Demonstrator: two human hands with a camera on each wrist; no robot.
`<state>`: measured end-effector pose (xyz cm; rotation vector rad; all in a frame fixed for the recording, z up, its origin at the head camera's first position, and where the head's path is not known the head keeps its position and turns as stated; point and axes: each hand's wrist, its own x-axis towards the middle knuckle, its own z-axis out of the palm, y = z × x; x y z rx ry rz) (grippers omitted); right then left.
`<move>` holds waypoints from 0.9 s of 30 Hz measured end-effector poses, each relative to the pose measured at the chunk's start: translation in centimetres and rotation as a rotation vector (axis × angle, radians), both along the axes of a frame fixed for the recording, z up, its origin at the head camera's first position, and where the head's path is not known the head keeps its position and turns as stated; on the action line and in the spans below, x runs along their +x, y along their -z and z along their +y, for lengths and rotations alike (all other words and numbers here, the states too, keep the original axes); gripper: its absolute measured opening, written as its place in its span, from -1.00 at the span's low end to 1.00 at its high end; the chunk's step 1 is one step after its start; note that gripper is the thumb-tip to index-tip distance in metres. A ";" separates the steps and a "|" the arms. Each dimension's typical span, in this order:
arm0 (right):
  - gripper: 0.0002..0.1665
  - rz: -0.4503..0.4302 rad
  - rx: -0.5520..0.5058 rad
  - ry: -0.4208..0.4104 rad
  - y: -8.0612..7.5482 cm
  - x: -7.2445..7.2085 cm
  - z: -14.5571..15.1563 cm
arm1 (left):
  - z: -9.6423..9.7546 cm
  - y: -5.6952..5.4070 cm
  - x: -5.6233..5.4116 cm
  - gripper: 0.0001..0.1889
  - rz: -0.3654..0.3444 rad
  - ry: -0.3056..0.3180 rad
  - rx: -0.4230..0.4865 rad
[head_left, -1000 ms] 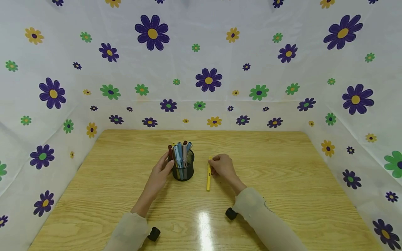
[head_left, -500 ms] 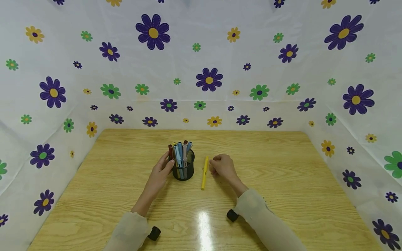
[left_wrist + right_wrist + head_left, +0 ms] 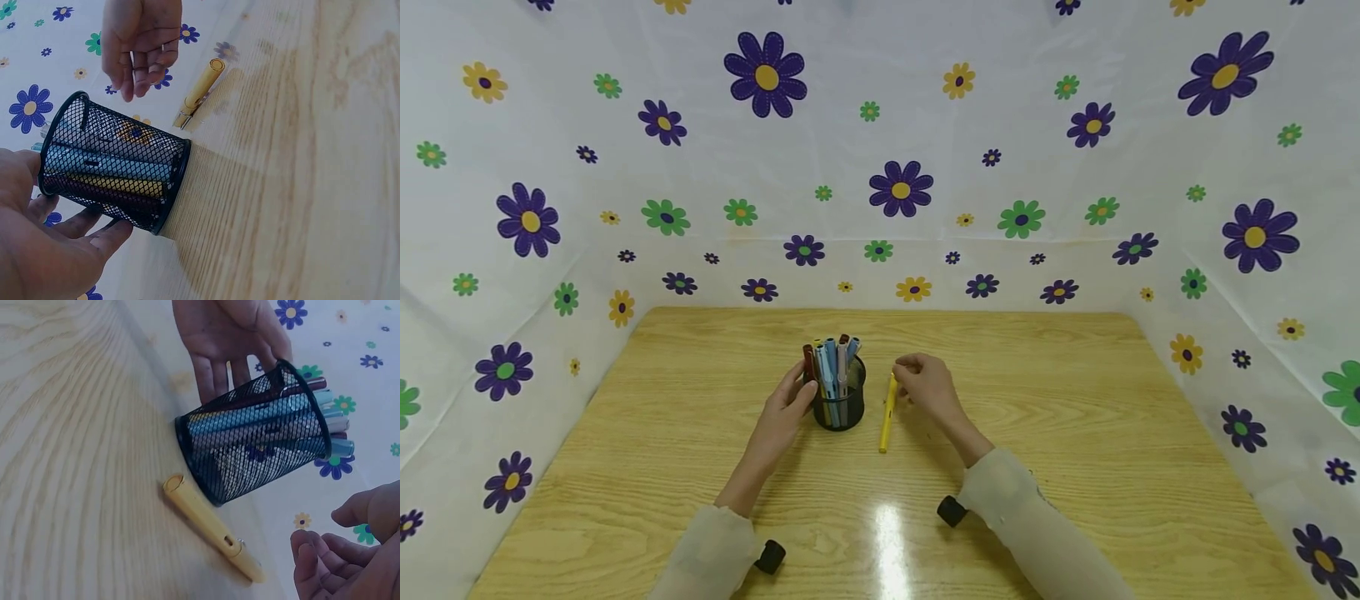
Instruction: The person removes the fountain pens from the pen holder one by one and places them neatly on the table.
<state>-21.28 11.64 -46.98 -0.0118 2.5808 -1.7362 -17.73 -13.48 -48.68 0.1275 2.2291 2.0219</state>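
A wood-grained table (image 3: 1037,392) carrying a mesh cup (image 3: 838,415) and a yellow pen (image 3: 887,418).
The tabletop's pale grain runs mostly crosswise, with a white streak of light (image 3: 889,546) gleaming on its near part. The black cup stands upright; just right of it, apart, the pen lies roughly front to back.

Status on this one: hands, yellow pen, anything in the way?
Left hand holding side of mesh cup; right hand near yellow pen, holding nothing. Yellow pen flat on table, beside mesh cup. Nothing visible between right hand and yellow pen.
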 end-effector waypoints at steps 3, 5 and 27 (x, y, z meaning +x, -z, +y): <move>-0.64 0.003 -0.025 -0.009 -0.8 0.1 -0.5 | 0.0 0.1 -0.1 -0.32 -0.002 0.003 0.003; -0.63 0.007 -0.049 -0.023 -1.2 0.1 -0.9 | 0.0 0.2 -0.1 -0.32 0.001 0.005 0.002; -0.66 0.108 -0.145 -0.080 -1.7 -0.8 -5.0 | 0.0 0.1 -0.2 -0.31 0.000 -0.005 0.018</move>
